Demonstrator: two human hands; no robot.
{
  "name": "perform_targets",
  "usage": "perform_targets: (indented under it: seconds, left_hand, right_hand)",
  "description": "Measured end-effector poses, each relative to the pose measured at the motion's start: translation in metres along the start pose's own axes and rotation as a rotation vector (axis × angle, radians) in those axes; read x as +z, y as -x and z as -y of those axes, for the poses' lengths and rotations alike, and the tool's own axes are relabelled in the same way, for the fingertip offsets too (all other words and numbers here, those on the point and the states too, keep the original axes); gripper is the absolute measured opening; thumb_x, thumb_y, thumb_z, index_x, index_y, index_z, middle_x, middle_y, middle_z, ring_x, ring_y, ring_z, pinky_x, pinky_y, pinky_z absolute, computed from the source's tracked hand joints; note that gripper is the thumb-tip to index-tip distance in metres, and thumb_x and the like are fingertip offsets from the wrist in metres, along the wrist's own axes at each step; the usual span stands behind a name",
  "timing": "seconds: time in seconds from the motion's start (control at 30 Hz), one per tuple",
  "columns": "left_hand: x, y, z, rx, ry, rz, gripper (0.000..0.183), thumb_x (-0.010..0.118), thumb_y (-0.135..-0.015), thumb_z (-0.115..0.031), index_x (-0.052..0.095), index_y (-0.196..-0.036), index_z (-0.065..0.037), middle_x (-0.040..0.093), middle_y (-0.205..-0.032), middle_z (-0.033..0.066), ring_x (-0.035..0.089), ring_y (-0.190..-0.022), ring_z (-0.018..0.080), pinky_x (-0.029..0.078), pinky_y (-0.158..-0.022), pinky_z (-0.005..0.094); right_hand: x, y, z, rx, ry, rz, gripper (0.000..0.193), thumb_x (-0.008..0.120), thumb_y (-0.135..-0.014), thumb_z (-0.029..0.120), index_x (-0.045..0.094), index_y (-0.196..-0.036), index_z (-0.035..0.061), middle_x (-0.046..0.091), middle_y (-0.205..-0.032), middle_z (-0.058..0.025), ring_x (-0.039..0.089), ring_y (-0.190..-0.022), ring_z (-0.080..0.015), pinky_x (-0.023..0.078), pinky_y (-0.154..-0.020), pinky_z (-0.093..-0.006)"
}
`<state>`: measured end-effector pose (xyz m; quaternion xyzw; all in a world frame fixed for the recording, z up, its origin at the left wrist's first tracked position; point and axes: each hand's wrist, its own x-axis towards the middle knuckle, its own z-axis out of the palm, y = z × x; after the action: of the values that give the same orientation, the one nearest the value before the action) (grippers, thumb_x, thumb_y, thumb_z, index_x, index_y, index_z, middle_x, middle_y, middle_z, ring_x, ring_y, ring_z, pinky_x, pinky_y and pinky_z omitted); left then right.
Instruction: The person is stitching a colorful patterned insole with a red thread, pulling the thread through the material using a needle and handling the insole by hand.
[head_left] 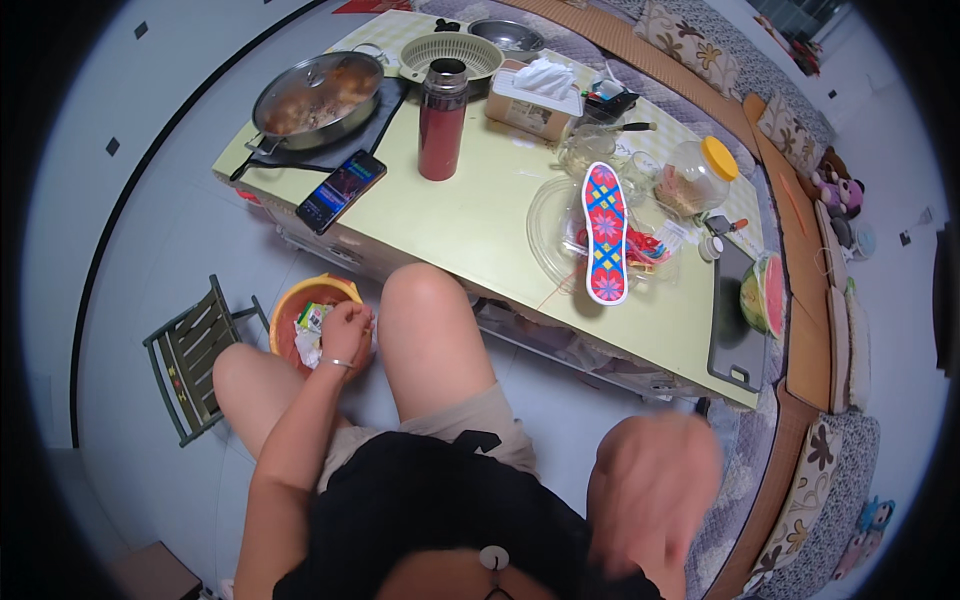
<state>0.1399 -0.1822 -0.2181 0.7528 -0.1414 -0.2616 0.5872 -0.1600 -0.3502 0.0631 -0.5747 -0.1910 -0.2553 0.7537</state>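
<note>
My left hand [347,328], a bangle on its wrist, is over an orange basin [292,298] on the floor between the table and a folding stool. Its fingers are curled together, and what they may hold is hidden. White and green wrappers [310,335] lie in the basin beside the fingers. At the lower right my right hand [665,475] is smeared by motion near my knee, so its fingers cannot be read. Nearest to it on the table are a black cutting board [738,325] and a patterned insole [605,235] in red, blue and pink, lying by colored threads [645,250].
The table [490,240] carries a lidded pan [318,100], a phone [342,190], a red thermos [443,125], a tissue box [530,108], a colander [450,55], a yellow-lidded jar [695,175] and a cut watermelon [762,295]. A folding stool [195,360] stands left of the basin.
</note>
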Motion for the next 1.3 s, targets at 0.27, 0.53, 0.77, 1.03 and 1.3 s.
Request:
perform_targets:
  seconds: [0.27, 0.53, 0.77, 1.03, 1.3]
  left_hand:
    - [-0.007, 0.029, -0.021, 0.026, 0.159, 0.086, 0.006, 0.058, -0.086, 0.002, 0.062, -0.089, 0.005, 0.063, -0.079, 0.0077, 0.059, -0.071, 0.0130, 0.048, -0.067, 0.0234]
    - [-0.013, 0.057, -0.071, 0.243, 0.259, 0.079, 0.017, 0.064, -0.084, -0.002, 0.062, -0.100, 0.004, 0.064, -0.090, 0.0063, 0.061, -0.082, 0.0110, 0.050, -0.073, 0.0227]
    - [-0.022, 0.090, -0.139, 0.243, 0.639, 0.191, 0.038, 0.064, -0.088, -0.015, 0.050, -0.118, 0.004, 0.061, -0.107, 0.0089, 0.059, -0.095, 0.0125, 0.048, -0.084, 0.0267]
    - [-0.076, 0.138, -0.117, 0.223, 0.387, -0.236, 0.023, 0.067, -0.083, -0.004, 0.060, -0.103, 0.003, 0.069, -0.092, 0.0096, 0.067, -0.077, 0.0135, 0.055, -0.070, 0.0272]
    - [-0.083, 0.179, -0.113, 0.214, 0.215, -0.256, 0.021, 0.067, -0.083, -0.005, 0.062, -0.102, 0.003, 0.069, -0.091, 0.0091, 0.065, -0.078, 0.0109, 0.054, -0.069, 0.0262]
  right_hand:
    - [-0.156, 0.053, -0.092, 0.541, 1.079, -1.163, 0.032, 0.066, -0.088, 0.027, 0.059, -0.090, -0.0044, 0.059, -0.068, -0.0067, 0.055, -0.052, -0.0123, 0.042, -0.050, -0.0245]
    - [-0.104, 0.052, -0.133, 0.389, 0.432, -1.050, 0.012, 0.057, -0.093, 0.013, 0.058, -0.091, 0.0009, 0.059, -0.068, -0.0015, 0.050, -0.050, -0.0050, 0.035, -0.044, -0.0187]
    - [0.033, 0.058, -0.172, 0.569, 0.243, -0.542, 0.008, 0.056, -0.093, 0.007, 0.057, -0.095, -0.0005, 0.060, -0.072, -0.0009, 0.054, -0.059, -0.0043, 0.041, -0.054, -0.0183]
    - [0.063, 0.031, -0.196, 0.327, 0.815, -0.219, 0.019, 0.064, -0.085, 0.007, 0.061, -0.103, 0.0013, 0.064, -0.082, -0.0125, 0.063, -0.066, -0.0213, 0.049, -0.061, -0.0289]
    - [0.099, -0.034, -0.210, -0.148, 1.049, 0.174, 0.020, 0.068, -0.074, 0.006, 0.064, -0.093, 0.0048, 0.063, -0.082, -0.0096, 0.062, -0.075, -0.0253, 0.049, -0.062, -0.0347]
